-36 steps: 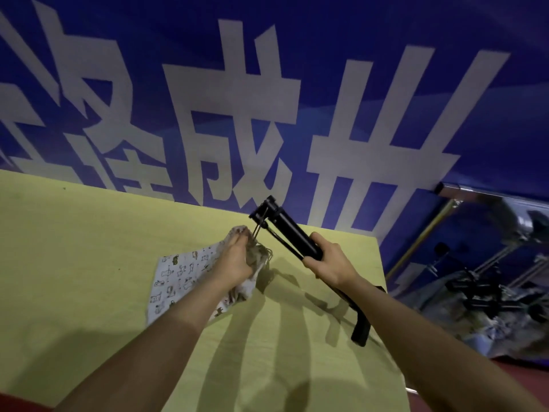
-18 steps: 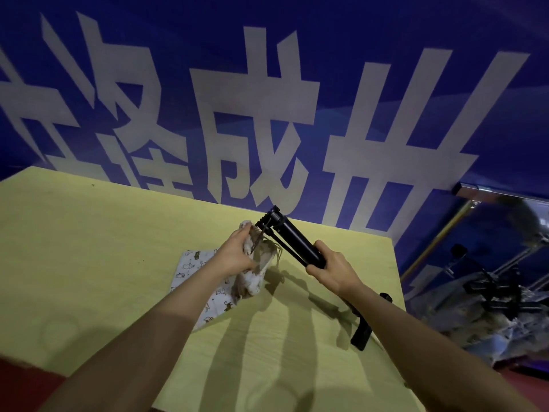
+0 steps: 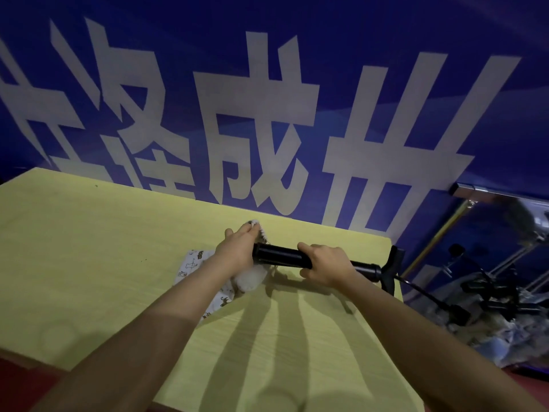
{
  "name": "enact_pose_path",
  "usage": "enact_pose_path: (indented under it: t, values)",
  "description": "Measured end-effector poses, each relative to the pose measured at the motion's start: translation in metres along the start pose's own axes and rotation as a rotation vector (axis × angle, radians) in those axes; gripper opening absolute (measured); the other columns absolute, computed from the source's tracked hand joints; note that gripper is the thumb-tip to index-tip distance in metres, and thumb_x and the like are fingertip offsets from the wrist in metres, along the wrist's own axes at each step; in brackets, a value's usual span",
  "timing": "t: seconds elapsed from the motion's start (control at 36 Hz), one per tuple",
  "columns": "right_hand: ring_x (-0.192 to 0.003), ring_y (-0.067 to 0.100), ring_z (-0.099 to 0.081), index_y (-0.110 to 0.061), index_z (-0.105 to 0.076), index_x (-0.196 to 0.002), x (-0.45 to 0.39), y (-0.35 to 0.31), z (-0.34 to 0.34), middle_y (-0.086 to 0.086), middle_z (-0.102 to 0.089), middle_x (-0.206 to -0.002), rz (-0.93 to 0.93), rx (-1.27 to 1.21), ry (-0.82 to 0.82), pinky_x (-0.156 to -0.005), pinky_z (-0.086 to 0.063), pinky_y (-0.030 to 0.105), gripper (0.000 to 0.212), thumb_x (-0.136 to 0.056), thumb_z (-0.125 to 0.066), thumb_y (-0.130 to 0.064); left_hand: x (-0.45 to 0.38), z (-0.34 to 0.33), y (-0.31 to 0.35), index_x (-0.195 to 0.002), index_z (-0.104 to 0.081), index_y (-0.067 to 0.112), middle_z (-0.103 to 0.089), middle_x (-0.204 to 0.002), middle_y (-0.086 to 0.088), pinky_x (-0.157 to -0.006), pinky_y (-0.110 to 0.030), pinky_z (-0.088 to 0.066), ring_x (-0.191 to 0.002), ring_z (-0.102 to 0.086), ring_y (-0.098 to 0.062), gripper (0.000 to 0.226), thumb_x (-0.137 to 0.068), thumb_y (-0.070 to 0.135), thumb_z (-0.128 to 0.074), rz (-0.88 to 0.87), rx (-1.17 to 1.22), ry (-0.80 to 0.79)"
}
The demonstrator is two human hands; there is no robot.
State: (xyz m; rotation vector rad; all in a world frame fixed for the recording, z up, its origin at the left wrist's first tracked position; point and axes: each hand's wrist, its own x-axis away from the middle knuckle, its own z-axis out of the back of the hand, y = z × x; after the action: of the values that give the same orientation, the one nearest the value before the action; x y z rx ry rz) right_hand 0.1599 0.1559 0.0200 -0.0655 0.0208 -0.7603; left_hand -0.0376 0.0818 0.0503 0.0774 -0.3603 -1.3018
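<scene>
A black hand pump point(image 3: 280, 256) lies almost level above the yellow table point(image 3: 89, 248), its T-handle point(image 3: 392, 270) out past the right edge and a black hose trailing down from it. My right hand point(image 3: 325, 267) grips the pump barrel. A white patterned cloth bag point(image 3: 193, 267) rests on the table with its mouth bunched up. My left hand point(image 3: 239, 251) holds that bunched mouth against the barrel's left end, which is partly hidden behind the hand.
A blue banner point(image 3: 267, 114) with large white characters hangs right behind the table. To the right, beyond the table edge, stands a metal frame point(image 3: 463, 191) over dark equipment point(image 3: 490, 289) on the floor. Red floor shows at the bottom left.
The pump has swung from a steep diagonal to nearly horizontal, its head end coming down toward the bag's mouth. My left hand stayed on the bunched cloth. The view shifted left.
</scene>
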Motion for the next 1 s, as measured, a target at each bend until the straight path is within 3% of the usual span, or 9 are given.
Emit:
enact_pose_path:
  t: [0.11,0.25,0.33,0.47,0.56,0.61,0.75,0.86,1.0]
  values:
    - [-0.084,0.026,-0.058,-0.023,-0.042,-0.12,-0.004,-0.002,0.008,0.004,-0.061,-0.1,0.018,0.113,0.004,-0.067,-0.048,0.034,0.035,-0.089,-0.051,-0.035,0.004,0.002,0.007,-0.15,-0.01,0.018,-0.026,-0.149,0.001,-0.081,-0.038,-0.048,-0.123,-0.031,-0.033,0.08,-0.087,0.011,-0.059,0.003,-0.102,0.077]
    - [-0.09,0.031,-0.06,-0.018,-0.043,-0.122,-0.007,-0.01,0.017,0.008,-0.06,-0.106,0.089,0.262,0.089,-0.066,-0.037,0.032,0.035,-0.09,-0.05,-0.028,0.005,-0.003,0.022,-0.151,-0.012,0.018,-0.024,-0.151,0.001,-0.096,-0.042,-0.043,-0.123,-0.031,-0.03,0.079,-0.088,0.016,-0.06,-0.155,-0.009,0.087]
    - [-0.091,0.031,-0.062,-0.016,-0.045,-0.126,-0.008,-0.013,0.026,0.01,-0.062,-0.106,0.158,0.314,0.185,-0.072,-0.041,0.034,0.039,-0.09,-0.053,-0.029,0.004,-0.01,0.03,-0.148,-0.019,0.021,-0.033,-0.145,0.003,-0.094,-0.037,-0.039,-0.117,-0.031,-0.025,0.077,-0.085,0.022,-0.063,-0.194,0.001,0.132]
    - [-0.056,0.022,-0.059,-0.018,-0.055,-0.101,-0.016,-0.007,0.037,0.0,-0.062,-0.067,0.3,0.446,0.427,-0.062,-0.042,0.031,0.052,-0.057,-0.082,-0.029,0.004,-0.009,0.036,-0.129,-0.045,0.024,-0.051,-0.124,0.004,-0.089,-0.032,-0.026,-0.111,-0.032,-0.023,0.049,-0.084,0.037,-0.059,-0.177,-0.065,0.316]
    - [-0.069,0.022,-0.06,-0.018,-0.062,-0.095,-0.017,-0.005,0.037,0.0,-0.063,-0.076,0.345,0.492,0.652,-0.079,-0.037,0.039,0.031,-0.068,-0.075,-0.021,0.001,-0.006,0.039,-0.113,-0.053,0.019,-0.056,-0.116,0.002,-0.086,-0.033,-0.028,-0.107,-0.035,-0.022,0.03,-0.087,0.033,-0.056,-0.125,-0.026,0.387]
    - [-0.086,0.023,-0.06,-0.019,-0.063,-0.101,-0.016,-0.006,0.038,0.0,-0.066,-0.094,0.33,0.482,0.741,-0.085,-0.032,0.039,0.029,-0.073,-0.072,-0.02,-0.001,-0.006,0.04,-0.109,-0.053,0.018,-0.057,-0.113,0.001,-0.085,-0.033,-0.028,-0.107,-0.035,-0.022,0.027,-0.087,0.034,-0.057,-0.095,0.018,0.394]
    - [-0.091,0.022,-0.043,-0.017,-0.051,-0.11,-0.007,-0.004,0.025,0.002,-0.057,-0.107,0.272,0.375,0.845,-0.08,-0.029,0.034,0.033,-0.082,-0.055,-0.034,-0.002,-0.01,0.034,-0.105,-0.055,0.017,-0.06,-0.109,0.0,-0.081,-0.032,-0.026,-0.104,-0.035,-0.022,0.023,-0.088,0.031,-0.059,0.002,0.215,0.471]
    - [-0.086,0.021,-0.046,-0.016,-0.053,-0.099,-0.001,-0.005,0.007,0.001,-0.06,-0.093,0.111,0.102,0.681,-0.078,-0.029,0.03,0.027,-0.089,-0.048,-0.04,-0.002,-0.009,0.031,-0.101,-0.055,0.017,-0.059,-0.104,0.001,-0.079,-0.032,-0.026,-0.101,-0.034,-0.02,0.028,-0.085,0.039,-0.061,0.046,0.315,0.494]
    - [-0.119,0.021,-0.043,-0.018,-0.047,-0.132,-0.015,-0.017,0.004,0.001,-0.052,-0.126,-0.181,-0.374,0.218,-0.095,-0.025,0.033,0.052,-0.09,-0.054,-0.048,0.002,-0.006,0.032,-0.093,-0.051,0.021,-0.058,-0.099,0.005,-0.078,-0.032,-0.025,-0.094,-0.027,-0.014,0.022,-0.083,0.038,-0.062,0.043,0.404,0.505]
